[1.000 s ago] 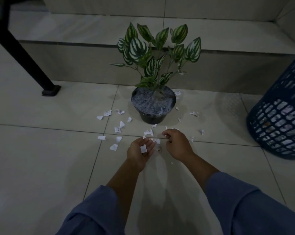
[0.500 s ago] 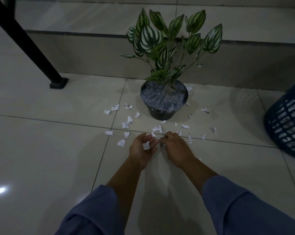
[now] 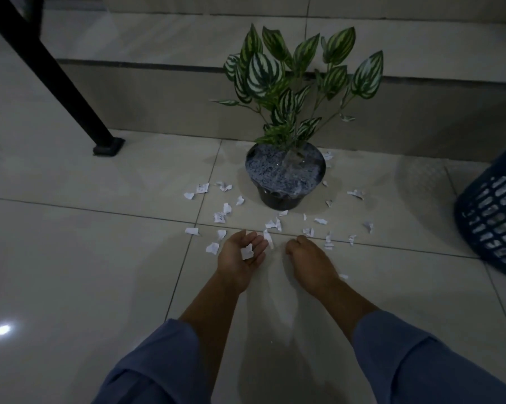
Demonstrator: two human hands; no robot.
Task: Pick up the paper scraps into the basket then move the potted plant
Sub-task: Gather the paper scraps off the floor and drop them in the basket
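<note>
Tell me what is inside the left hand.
A white paper scrap lies in the upturned left hand; whether more hide beneath it cannot be seen.

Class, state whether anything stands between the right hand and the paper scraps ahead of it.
Nothing visible: only bare tile lies between the right hand and the paper scraps; the potted plant stands beyond them.

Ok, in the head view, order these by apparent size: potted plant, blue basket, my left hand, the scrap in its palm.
1. potted plant
2. blue basket, cropped by the frame, so unsure
3. left hand
4. paper scrap
</note>
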